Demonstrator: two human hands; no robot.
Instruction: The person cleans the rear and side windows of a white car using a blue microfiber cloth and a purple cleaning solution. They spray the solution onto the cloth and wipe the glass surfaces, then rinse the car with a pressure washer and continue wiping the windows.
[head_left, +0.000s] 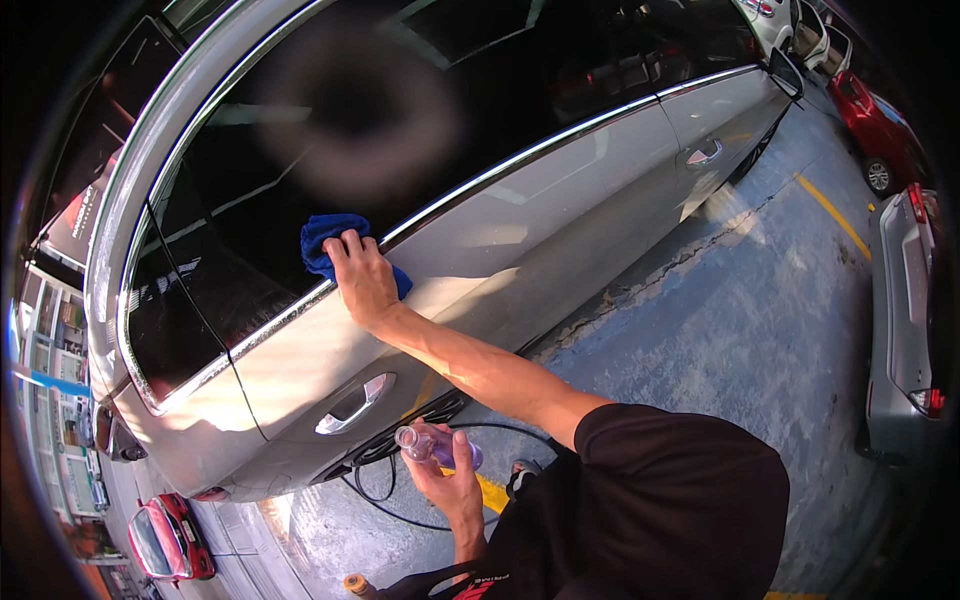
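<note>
My right hand (364, 277) presses a bunched blue cloth (334, 229) against the lower edge of the dark side window (262, 247) of a light-coloured car, over the chrome window trim (480, 176). The fingers are bent over the cloth, which also hangs onto the door panel (487, 247). Nearer my body, my left hand (450, 480) holds a small clear plastic bottle (442, 444) with purplish contents. Its uncapped neck points to the upper left, towards the car. A chrome door handle (356, 405) is just left of the bottle.
A black hose or cable (420, 521) curves over the blue-grey floor (720, 330) near a sandalled foot (523, 474). A grey car (900, 300) and a red car (874, 127) stand at right; another red car (171, 536) is lower left. A wing mirror (785, 73) sticks out.
</note>
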